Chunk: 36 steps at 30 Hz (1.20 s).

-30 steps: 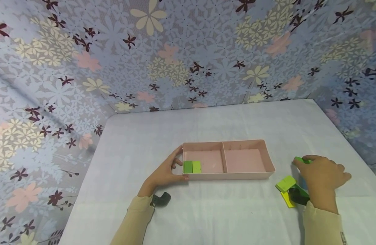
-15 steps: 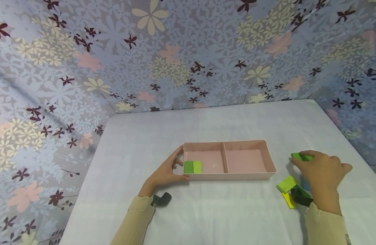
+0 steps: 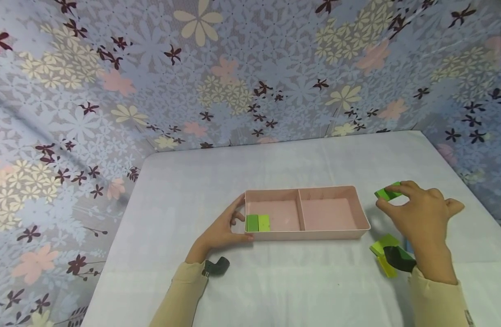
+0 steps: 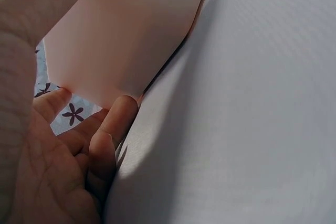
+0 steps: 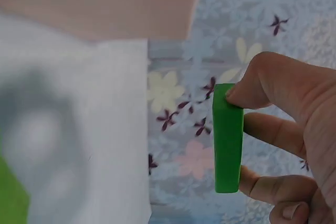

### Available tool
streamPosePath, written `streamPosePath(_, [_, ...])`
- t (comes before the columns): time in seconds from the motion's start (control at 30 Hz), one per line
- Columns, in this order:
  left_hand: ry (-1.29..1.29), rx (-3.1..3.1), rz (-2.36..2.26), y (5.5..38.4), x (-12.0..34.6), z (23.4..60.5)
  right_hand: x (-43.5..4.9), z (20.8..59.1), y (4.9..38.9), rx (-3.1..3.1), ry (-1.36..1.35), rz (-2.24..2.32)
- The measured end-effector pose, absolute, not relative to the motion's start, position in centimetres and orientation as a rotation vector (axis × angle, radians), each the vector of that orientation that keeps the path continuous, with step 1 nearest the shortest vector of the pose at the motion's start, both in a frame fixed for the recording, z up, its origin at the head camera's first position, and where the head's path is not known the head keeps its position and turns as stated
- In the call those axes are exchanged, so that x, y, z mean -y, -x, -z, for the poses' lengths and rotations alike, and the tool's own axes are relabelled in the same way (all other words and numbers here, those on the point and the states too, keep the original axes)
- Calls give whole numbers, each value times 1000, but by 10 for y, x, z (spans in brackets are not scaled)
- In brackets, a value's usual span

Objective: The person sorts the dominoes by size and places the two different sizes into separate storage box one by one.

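Observation:
A pink two-compartment tray (image 3: 307,235) lies on the white-covered table. My left hand (image 3: 218,232) grips its left end, thumb along the front wall and fingers at the end wall (image 4: 100,51). Two blocks, a green one (image 3: 252,223) and a lime one (image 3: 264,223), sit side by side in the left compartment's front corner. Right of the tray, my right hand (image 3: 427,218) pinches a green rectangular block (image 5: 228,140) between thumb and fingers, held above the table. Below that hand lie a lime block (image 3: 383,245), a yellow piece (image 3: 387,267) and a partly hidden blue piece (image 3: 409,246).
A dark wrist-worn camera (image 3: 399,259) covers part of the loose pile, including a darker green piece. Another dark camera (image 3: 218,266) is on the left wrist. Flower-patterned cloth (image 3: 250,81) stands behind and beside the table.
My right hand has lifted the green block and carried it up and left, away from the loose pile. My left hand and the tray stay in place.

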<state>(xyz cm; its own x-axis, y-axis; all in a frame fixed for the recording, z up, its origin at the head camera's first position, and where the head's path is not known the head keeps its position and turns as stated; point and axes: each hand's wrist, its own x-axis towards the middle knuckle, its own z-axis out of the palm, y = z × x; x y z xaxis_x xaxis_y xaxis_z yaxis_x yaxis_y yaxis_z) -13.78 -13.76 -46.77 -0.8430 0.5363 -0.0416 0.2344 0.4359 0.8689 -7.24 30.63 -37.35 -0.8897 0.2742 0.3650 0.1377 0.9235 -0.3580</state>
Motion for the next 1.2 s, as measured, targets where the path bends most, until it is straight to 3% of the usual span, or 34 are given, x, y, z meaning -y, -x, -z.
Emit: streamPosePath(1.2, [-699, -2372, -1370, 140, 140, 467, -218, 375, 90, 2515, -356, -555])
